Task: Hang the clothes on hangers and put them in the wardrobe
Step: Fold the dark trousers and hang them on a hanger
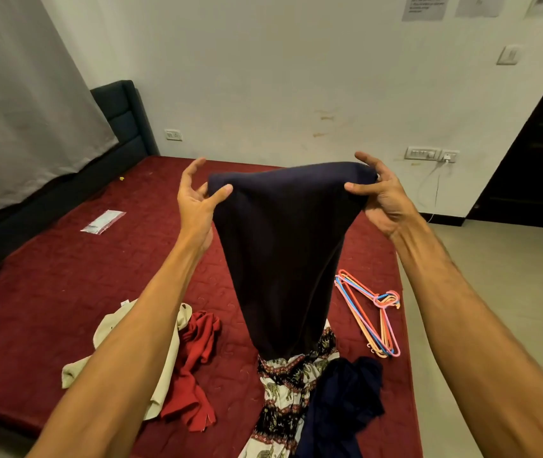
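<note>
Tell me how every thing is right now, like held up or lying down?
Dark navy garment: held up, hanging down.
Left hand: pinching its top corner.
Right hand: pinching the other corner.
Hangers: bundled, lying on the bed, unused.
Red garment: crumpled on the bed.
Beige garment: lying crumpled.
Patterned garment: lying spread.
Dark door: cannot tell.

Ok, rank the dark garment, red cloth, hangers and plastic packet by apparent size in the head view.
1. Dark garment, though held up nearer the camera.
2. Red cloth and hangers: too alike to rank.
3. Plastic packet, though farthest away.
</note>
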